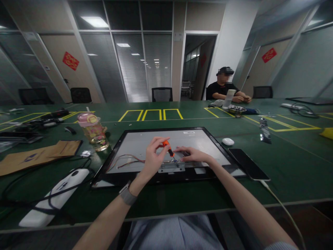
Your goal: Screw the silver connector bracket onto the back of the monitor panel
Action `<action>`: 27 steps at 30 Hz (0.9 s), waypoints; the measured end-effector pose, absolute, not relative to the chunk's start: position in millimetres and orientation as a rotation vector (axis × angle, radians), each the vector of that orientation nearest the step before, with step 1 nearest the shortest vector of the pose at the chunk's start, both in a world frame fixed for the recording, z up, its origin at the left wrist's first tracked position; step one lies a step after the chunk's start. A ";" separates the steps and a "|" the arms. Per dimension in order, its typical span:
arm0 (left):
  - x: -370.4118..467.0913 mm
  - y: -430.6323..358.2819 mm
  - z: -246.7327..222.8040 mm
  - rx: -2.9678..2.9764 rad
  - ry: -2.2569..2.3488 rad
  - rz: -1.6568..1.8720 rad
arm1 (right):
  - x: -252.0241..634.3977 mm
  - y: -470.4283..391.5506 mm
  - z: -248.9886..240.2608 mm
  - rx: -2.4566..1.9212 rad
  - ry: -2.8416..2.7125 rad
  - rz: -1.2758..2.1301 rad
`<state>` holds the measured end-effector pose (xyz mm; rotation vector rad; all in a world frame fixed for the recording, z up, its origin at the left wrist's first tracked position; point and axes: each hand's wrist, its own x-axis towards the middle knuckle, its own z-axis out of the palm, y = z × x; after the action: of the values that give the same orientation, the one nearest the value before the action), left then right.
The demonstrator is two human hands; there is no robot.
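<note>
A flat display panel [135, 144] with a black frame and a grey back lies on the green table before me. My left hand [155, 154] grips the orange and black handle of a screwdriver [168, 147], which leans with its tip down at a metal bracket [171, 167] on the panel's near edge. My right hand [192, 154] rests beside the tip, low over the panel and bracket, fingers stretched out; whether its fingertips touch a small part I cannot tell. Thin coloured wires [127, 159] run across the panel on the left.
To the left are a drink bottle [95, 133], a paper bag [41, 156] and a white power strip [54, 198] with black cables. At right lie a phone [248, 164] on a cable and a white earbud case [228, 141]. A person [223, 86] sits across the table near a metal bowl [236, 110].
</note>
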<state>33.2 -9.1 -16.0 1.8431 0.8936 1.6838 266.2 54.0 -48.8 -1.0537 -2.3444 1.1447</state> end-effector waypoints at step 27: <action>31.3 -8.6 -12.9 1.922 0.891 1.632 | 265.3 51.9 -45.8 -1.030 -2.312 1.193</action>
<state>31.3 -8.6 -12.9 1.9219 0.8911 1.6315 265.3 51.9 -45.8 -1.0301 -2.3121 1.1927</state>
